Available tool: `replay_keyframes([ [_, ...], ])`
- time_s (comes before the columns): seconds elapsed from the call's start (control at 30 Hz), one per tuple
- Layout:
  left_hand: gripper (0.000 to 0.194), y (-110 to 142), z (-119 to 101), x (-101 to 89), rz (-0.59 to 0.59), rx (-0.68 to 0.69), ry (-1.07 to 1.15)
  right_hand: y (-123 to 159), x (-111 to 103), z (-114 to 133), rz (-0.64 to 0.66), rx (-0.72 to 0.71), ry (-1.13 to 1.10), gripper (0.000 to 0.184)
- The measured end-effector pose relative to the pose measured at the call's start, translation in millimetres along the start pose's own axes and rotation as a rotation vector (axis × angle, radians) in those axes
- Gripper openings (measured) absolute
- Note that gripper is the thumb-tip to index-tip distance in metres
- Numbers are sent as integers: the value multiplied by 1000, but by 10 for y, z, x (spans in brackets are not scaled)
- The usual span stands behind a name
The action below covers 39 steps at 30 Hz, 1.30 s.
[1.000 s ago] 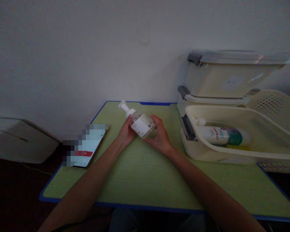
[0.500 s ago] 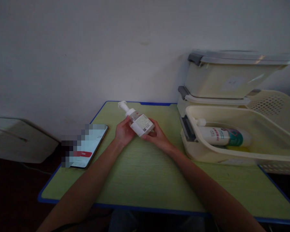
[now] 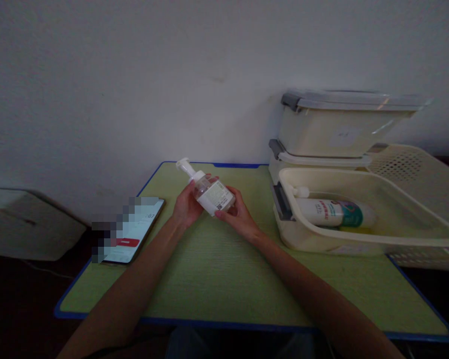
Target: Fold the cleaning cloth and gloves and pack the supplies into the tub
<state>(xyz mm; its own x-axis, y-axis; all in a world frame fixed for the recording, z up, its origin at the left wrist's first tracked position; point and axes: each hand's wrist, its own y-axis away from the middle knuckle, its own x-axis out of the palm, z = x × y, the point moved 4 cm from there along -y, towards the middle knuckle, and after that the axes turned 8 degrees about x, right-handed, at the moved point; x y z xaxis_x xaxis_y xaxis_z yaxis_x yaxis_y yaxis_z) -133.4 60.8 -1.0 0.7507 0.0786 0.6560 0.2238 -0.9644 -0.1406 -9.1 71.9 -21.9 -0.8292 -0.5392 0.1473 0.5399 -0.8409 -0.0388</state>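
A clear pump bottle [image 3: 214,196] with a white pump top and a printed white label is held between both hands above the table. It tilts, with the pump pointing up and to the left. My left hand [image 3: 187,207] is closed around the pump end, its fingers partly hidden behind the bottle. My right hand [image 3: 241,215] grips the base end, thumb on the near lower edge. The label, with a small square code, faces me.
A phone [image 3: 134,234] with a lit screen lies at the table's [image 3: 209,279] left edge. On the right, an open cream bin [image 3: 284,232] holds a white and green pump bottle [image 3: 327,213]. Lidded boxes [image 3: 322,129] stand behind it, and a perforated basket [image 3: 407,162] is farther right.
The view has shifted slightly, so the table and bins sit a little further left and lower. Both hands still hold the bottle, which has turned slightly, showing the label's code more clearly.
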Motion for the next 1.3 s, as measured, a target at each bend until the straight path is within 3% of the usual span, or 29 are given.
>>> replay_keyframes([
  [0.1,34,29,-163,133,47,59,-8,55,45,95,-1,61,-131,65],
  [0.3,24,63,-488,400,104,205,-5,274,249,349,305,257,-346,63],
  [0.4,24,58,-607,538,62,260,-22,369,315,513,344,279,-334,69],
  [0.53,29,112,-757,787,35,318,-21,482,289,822,107,13,-190,65],
  [0.7,28,273,-841,1109,45,361,2,744,179,1262,-130,-347,233,74],
  [0.83,27,356,-768,1366,63,351,2,944,-8,1556,-314,-550,590,67],
  [1.0,7,399,-615,1680,129,308,26,1106,-412,1733,-324,-522,662,60],
  [1.17,52,399,-438,1871,227,256,102,1253,-962,1863,-217,-442,717,61],
  [1.23,60,366,-340,1913,279,207,94,1312,-1185,1919,-189,-421,738,59],
  [1.3,56,323,-230,1943,338,171,25,1368,-1397,1966,-181,-398,761,59],
])
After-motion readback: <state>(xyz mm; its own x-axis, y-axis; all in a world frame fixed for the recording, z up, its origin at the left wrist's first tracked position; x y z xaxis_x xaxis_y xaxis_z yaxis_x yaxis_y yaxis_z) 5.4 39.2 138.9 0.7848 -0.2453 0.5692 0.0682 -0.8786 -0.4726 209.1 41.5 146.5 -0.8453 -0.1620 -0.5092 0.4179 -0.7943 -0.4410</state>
